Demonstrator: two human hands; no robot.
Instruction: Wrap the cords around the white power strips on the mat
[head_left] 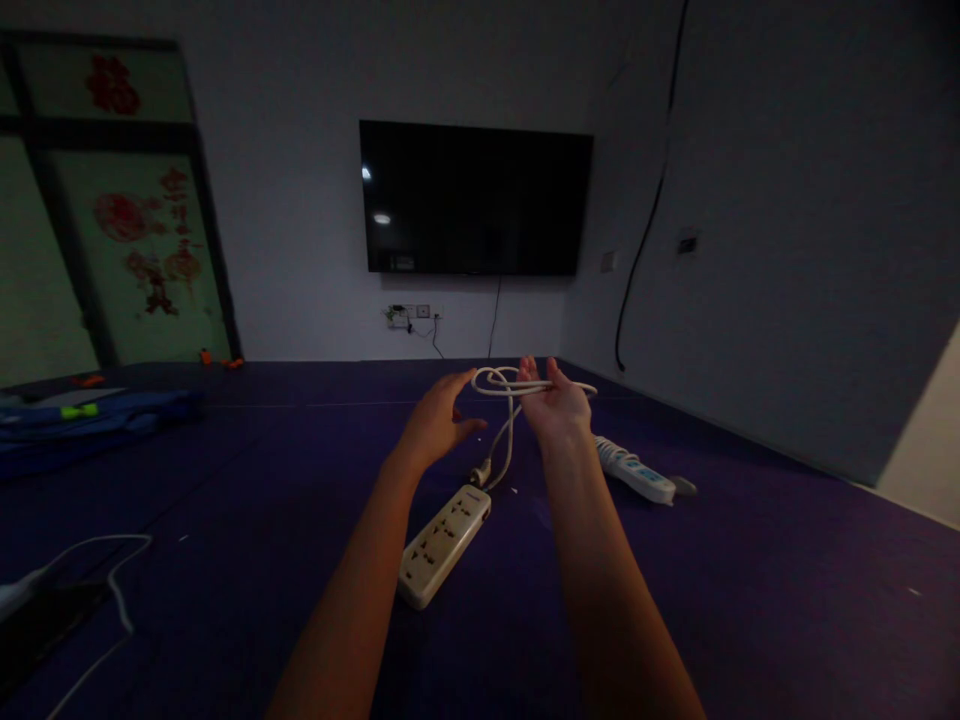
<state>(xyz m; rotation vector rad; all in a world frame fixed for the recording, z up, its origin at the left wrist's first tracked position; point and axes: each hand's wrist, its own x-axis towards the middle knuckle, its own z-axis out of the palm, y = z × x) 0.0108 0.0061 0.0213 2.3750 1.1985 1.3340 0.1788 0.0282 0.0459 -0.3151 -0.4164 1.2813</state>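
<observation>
My right hand (556,408) is raised palm up, with loops of a white power cord (495,388) lying across its palm and fingers. My left hand (441,422) is beside the loops, thumb and fingers apart; its fingertips are at the left end of the coil, and I cannot tell whether they touch it. From the loops the cord hangs down to a white power strip (446,545), which lies on the purple floor below and between my arms. The plug (481,472) hangs or rests by the strip's far end.
Right of my right forearm lies a second power strip (637,475), its cord wound around it. A white cable (120,590) and a dark flat object (52,630) are at lower left. Blue cloth (112,420) lies farther back. A television (476,200) hangs on the far wall.
</observation>
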